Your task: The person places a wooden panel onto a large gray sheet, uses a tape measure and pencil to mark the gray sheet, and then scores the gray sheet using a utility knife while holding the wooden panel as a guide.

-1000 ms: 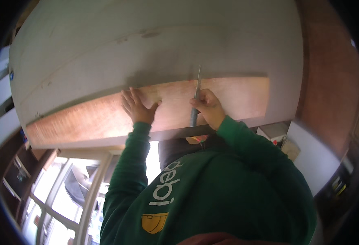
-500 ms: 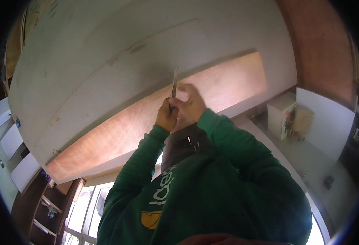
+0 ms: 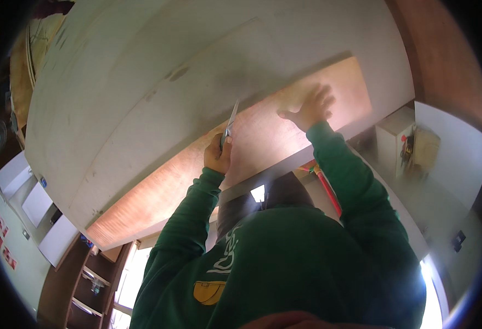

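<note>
My left hand [image 3: 217, 156] is closed around the handle of a slim tool with a pointed metal blade [image 3: 233, 116]. The blade points up and away from me. Fingers hide most of the handle, so I cannot tell whether it is a knife or scissors. Below the tool lies a long, narrow strip of reddish-brown wood sheet [image 3: 268, 131], slanting across the near side of a large pale board [image 3: 136, 60]. Farther right, my right hand [image 3: 311, 109] is over the strip with its fingers spread and nothing in it. Whether it touches the wood is unclear.
A red bar-like object [image 3: 328, 192] shows beside my right forearm. To the right are a pale box [image 3: 395, 129] with small tools at its side and a white panel [image 3: 449, 156]. Dark shelves [image 3: 90, 282] stand at the lower left; a reddish-brown panel [image 3: 444, 60] borders the far right.
My right hand has left the tool and moved right, opening its fingers over the wood strip. My left hand keeps the tool in nearly the same place.
</note>
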The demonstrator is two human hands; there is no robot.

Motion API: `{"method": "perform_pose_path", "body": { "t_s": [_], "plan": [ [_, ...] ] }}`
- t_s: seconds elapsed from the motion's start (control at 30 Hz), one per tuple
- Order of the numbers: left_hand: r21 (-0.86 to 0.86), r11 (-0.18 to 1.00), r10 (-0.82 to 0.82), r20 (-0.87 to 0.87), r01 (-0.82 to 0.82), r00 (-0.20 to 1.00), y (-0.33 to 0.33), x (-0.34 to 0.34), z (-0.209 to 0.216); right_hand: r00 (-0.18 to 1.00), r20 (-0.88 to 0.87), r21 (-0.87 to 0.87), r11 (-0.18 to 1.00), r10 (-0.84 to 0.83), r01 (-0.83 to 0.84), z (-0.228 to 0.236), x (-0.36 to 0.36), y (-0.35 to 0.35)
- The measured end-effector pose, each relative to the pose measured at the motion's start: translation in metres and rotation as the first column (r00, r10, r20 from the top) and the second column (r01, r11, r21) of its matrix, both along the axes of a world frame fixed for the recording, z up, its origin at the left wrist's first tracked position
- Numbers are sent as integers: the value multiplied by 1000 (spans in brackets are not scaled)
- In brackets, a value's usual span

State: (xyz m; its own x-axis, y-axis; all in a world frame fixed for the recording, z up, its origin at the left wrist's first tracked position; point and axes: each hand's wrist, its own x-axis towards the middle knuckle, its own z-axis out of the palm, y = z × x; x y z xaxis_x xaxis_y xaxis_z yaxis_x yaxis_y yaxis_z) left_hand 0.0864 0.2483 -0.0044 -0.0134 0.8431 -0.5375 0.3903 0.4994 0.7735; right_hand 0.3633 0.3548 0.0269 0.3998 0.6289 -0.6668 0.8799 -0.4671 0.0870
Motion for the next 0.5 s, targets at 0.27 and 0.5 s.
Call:
{"method": "perform_pose_path", "body": {
  "t_s": [0.27,0.5],
  "plan": [
    [199,859,-444,-172,473,879,82,26,19,1000,3,4,1000,3,-3,5,-3,5],
    [79,712,-659,-266,697,703,154,57,2,1000,-3,-7,1000,-23,23,10,-10,12]
  ]
}}
